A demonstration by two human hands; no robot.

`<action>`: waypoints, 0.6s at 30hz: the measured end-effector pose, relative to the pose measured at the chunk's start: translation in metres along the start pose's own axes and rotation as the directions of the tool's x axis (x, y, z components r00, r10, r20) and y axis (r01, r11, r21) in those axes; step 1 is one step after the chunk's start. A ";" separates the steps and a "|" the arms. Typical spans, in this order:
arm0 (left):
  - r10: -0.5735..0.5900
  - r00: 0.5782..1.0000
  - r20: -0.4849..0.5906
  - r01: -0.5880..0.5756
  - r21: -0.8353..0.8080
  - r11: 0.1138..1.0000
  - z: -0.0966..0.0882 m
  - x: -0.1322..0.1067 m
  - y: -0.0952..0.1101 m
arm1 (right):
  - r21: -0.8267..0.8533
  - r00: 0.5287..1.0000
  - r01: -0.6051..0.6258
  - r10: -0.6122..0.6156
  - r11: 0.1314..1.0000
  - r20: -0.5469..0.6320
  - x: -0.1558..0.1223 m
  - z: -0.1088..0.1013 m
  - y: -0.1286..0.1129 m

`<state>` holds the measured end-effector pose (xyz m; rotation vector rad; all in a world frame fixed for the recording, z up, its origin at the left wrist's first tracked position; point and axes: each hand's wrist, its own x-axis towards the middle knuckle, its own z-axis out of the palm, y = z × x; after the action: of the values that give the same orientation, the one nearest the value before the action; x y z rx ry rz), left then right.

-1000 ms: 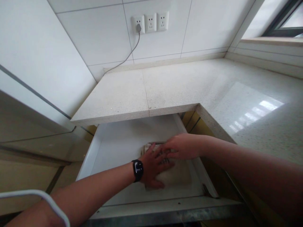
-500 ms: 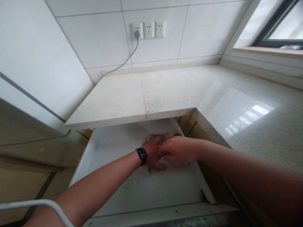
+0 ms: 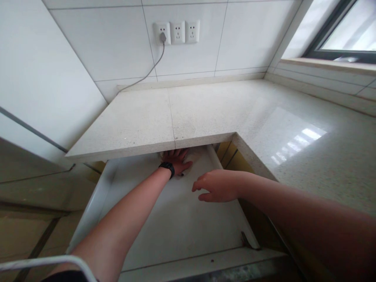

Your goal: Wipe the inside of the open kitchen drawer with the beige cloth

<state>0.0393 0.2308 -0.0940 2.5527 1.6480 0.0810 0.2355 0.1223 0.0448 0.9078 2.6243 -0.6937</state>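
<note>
A white drawer (image 3: 176,227) stands pulled out under a speckled stone countertop (image 3: 141,125). My left hand (image 3: 177,160), with a black watch on its wrist, reaches deep to the back of the drawer, fingers spread flat and partly hidden under the counter's edge. What it presses on is hidden there. My right hand (image 3: 216,186) hovers above the drawer's right side, fingers loosely curled and apart, holding nothing.
Three wall sockets (image 3: 176,32) sit on the tiled wall, with a grey cable (image 3: 147,74) plugged into the left one. The countertop wraps round to the right under a window (image 3: 346,35). A white curved bar (image 3: 44,261) shows at the lower left.
Both hands pushed a folded cloth from the drawer's front toward its back. The left hand has gone on under the counter's edge. The right hand has lifted off and drawn back.
</note>
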 end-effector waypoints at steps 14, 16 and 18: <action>-0.268 0.963 0.026 0.261 0.152 0.953 -0.011 -0.089 -0.141 | -0.015 1.000 -0.009 0.009 1.000 -0.007 -0.004 0.007 0.005; -0.361 0.933 0.009 0.354 0.166 0.920 -0.009 -0.100 -0.157 | -0.018 1.000 -0.004 0.004 1.000 0.002 -0.003 0.009 0.005; -0.410 0.912 -0.016 0.406 0.179 0.896 -0.006 -0.106 -0.164 | -0.020 1.000 -0.005 0.006 1.000 0.012 -0.001 0.011 0.005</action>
<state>-0.1531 0.2016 -0.1059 2.2446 2.2335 -0.1355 0.2407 0.1198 0.0343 0.9022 2.6127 -0.6682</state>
